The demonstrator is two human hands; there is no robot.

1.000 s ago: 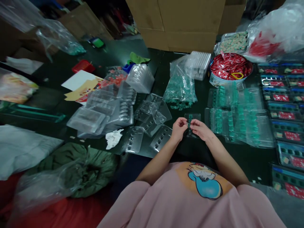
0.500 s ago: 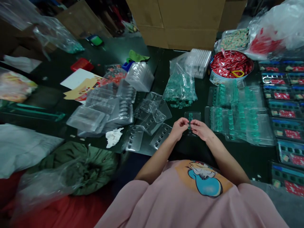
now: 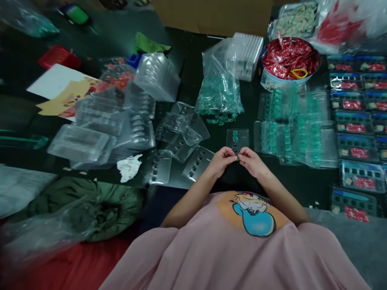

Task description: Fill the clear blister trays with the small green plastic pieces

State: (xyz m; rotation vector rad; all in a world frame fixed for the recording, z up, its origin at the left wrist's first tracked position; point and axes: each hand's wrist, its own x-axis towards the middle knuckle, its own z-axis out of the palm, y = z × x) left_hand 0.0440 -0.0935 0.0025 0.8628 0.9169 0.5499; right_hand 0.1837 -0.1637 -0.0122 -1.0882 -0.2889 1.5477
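Note:
My left hand [image 3: 223, 160] and my right hand [image 3: 250, 162] meet at the near end of a clear plastic insert [image 3: 243, 139] that lies on the dark table. The fingertips of both hands are pinched together around a small green translucent piece [image 3: 237, 158], partly hidden by the fingers. Green pieces sit in the far slots of the insert, and a darker slot shows nearer to me. Beyond it, a clear bag [image 3: 219, 94] of green plastic pieces lies with its mouth toward me, several pieces spilled out.
On the right are inserts filled with green pieces [image 3: 302, 135] and rows of packed cases [image 3: 363, 180]. A tin of red packets [image 3: 292, 60] stands behind. To the left lie loose clear inserts [image 3: 193, 163], stacked clear trays [image 3: 81, 141] and crumpled white paper [image 3: 129, 168].
The view has tilted down and shifted. My hands have drawn back from the insert's middle to its near end, uncovering more of it. Both still pinch together.

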